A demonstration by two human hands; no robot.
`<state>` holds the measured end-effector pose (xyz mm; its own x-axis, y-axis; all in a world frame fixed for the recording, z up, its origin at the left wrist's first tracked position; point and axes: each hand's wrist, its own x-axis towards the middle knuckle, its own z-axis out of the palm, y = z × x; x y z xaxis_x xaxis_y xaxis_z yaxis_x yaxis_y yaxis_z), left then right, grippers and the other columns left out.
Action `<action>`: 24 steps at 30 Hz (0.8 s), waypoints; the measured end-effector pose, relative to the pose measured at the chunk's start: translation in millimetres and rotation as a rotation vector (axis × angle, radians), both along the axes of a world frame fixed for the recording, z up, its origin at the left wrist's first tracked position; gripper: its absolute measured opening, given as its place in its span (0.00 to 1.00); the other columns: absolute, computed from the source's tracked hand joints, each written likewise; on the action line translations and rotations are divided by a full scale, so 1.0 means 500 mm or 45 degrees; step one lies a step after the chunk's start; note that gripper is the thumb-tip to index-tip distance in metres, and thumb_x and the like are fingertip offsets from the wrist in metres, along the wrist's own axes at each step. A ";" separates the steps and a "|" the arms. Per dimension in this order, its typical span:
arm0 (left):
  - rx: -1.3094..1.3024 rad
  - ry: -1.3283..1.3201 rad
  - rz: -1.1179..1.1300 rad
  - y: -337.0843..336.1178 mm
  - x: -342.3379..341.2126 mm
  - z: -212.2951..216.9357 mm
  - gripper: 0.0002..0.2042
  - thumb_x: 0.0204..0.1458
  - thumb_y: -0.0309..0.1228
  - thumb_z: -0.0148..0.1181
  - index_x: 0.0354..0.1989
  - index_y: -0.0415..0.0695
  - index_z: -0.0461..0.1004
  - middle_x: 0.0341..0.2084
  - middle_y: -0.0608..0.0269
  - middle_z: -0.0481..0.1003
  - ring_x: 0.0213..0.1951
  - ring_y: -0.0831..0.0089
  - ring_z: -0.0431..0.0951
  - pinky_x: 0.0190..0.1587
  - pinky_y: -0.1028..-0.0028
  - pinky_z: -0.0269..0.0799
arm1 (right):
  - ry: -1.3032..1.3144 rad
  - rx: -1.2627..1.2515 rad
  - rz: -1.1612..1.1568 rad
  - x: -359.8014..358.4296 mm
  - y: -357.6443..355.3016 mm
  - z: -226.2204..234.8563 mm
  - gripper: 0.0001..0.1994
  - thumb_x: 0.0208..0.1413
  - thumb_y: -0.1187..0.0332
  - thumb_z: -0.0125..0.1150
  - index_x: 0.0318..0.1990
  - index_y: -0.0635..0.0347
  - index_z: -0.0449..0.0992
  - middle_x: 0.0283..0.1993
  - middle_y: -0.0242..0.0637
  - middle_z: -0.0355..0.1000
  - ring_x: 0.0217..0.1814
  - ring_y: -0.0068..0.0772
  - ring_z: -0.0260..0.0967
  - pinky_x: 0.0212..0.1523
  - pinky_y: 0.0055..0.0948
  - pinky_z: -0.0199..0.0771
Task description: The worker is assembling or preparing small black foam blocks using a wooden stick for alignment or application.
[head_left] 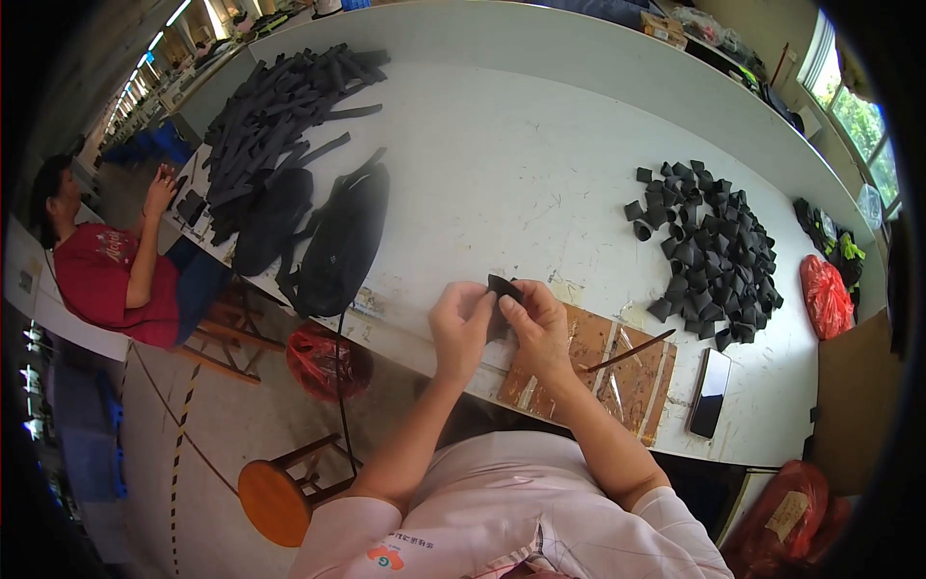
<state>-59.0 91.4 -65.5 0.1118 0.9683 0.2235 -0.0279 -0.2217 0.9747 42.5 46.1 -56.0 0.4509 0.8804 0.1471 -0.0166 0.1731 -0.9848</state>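
Both my hands meet over the near edge of the white table (502,164), pinching one small black fabric piece (502,288) between the fingertips. My left hand (461,326) grips its left side, my right hand (535,326) its right side and back. Most of the piece is hidden behind my fingers. Just under my right hand lies a brown cardboard sheet (632,372) with a thin dark stick (632,351) on it. A heap of folded black pieces (714,251) lies to the right, apart from my hands.
A pile of long black strips (275,111) and a black bag (340,241) lie at the table's left. A dark phone (711,391) lies near the right front edge. A person in a red shirt (101,275) sits at left. An orange stool (275,497) stands on the floor.
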 end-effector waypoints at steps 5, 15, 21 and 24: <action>-0.658 -0.608 -0.297 -0.020 -0.024 0.054 0.10 0.46 0.27 0.54 0.37 0.39 0.68 0.25 0.64 0.72 0.29 0.77 0.71 0.33 0.77 0.68 | 0.827 -0.099 0.355 0.035 -0.004 0.043 0.05 0.53 0.71 0.52 0.33 0.62 0.72 0.29 0.29 0.71 0.29 0.18 0.65 0.34 0.21 0.66; -0.747 -0.577 -0.685 -0.022 -0.053 0.059 0.08 0.49 0.31 0.54 0.33 0.40 0.71 0.25 0.64 0.73 0.27 0.76 0.72 0.31 0.79 0.65 | 0.928 -0.225 0.626 0.041 -0.020 0.035 0.05 0.52 0.71 0.54 0.33 0.62 0.72 0.29 0.28 0.70 0.30 0.17 0.65 0.34 0.18 0.65; -0.811 -0.651 -0.705 -0.032 -0.075 0.046 0.04 0.47 0.25 0.54 0.31 0.42 0.74 0.26 0.65 0.74 0.29 0.77 0.73 0.35 0.77 0.69 | 0.819 -0.285 0.664 0.032 -0.030 0.041 0.04 0.51 0.71 0.55 0.32 0.62 0.72 0.27 0.27 0.70 0.27 0.15 0.64 0.28 0.15 0.64; -0.817 -0.632 -0.692 -0.036 -0.080 0.040 0.04 0.47 0.25 0.54 0.31 0.42 0.74 0.26 0.66 0.74 0.29 0.77 0.73 0.35 0.77 0.69 | 0.802 -0.312 0.674 0.027 -0.033 0.037 0.04 0.51 0.71 0.55 0.31 0.61 0.72 0.26 0.27 0.70 0.25 0.13 0.63 0.26 0.13 0.62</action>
